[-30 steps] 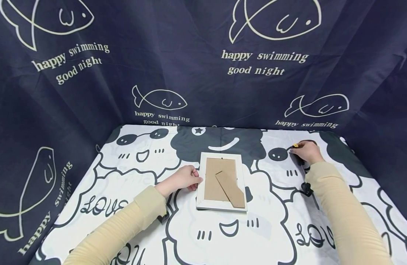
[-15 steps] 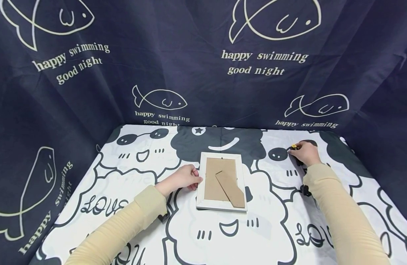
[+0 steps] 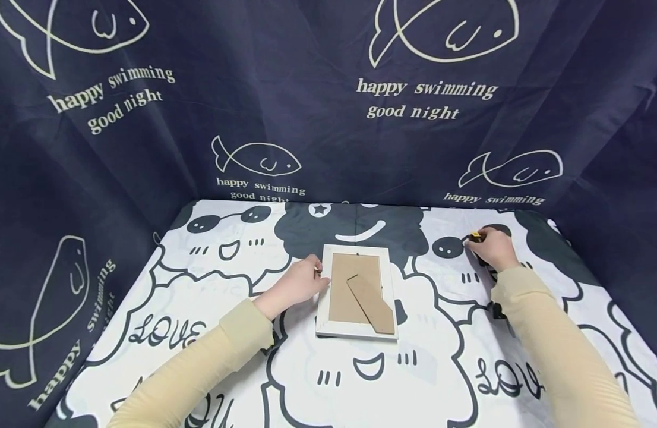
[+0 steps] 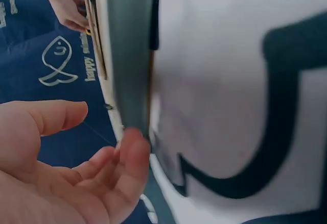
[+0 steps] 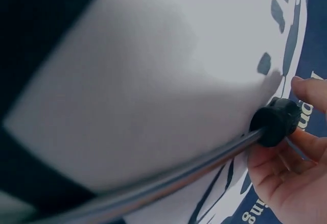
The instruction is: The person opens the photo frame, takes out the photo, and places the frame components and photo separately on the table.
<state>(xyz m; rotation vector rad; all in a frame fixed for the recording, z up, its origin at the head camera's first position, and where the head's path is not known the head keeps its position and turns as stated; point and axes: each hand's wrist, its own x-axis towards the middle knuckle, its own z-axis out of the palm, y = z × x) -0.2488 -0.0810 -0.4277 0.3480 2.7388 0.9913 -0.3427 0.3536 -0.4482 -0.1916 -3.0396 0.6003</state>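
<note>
A picture frame [image 3: 325, 285] with a white border lies face down, its brown backboard and angled stand showing. My left hand [image 3: 295, 284] is at its left edge. In the left wrist view the left fingertips [image 4: 134, 150] touch the frame's side [image 4: 134, 55], while the thumb stays apart from it. Off to the right, my right hand [image 3: 495, 248] holds the black-and-yellow handle of what looks like a screwdriver [image 3: 475, 236]. The right wrist view shows its metal shaft [image 5: 179, 175] running back toward the wrist from the black handle end [image 5: 276, 122]; the tip is out of view.
A white cloth with black cartoon print [image 3: 371, 392] covers the table. Dark blue curtains [image 3: 328, 119] with fish drawings and lettering rise at the back and both sides. Small black wrist gear [image 3: 496, 310] shows beside the right forearm.
My left hand has slid slightly up along the frame's left edge, and its fingers have loosened. The right hand has shifted a little left with the screwdriver's yellow end. The frame stays put.
</note>
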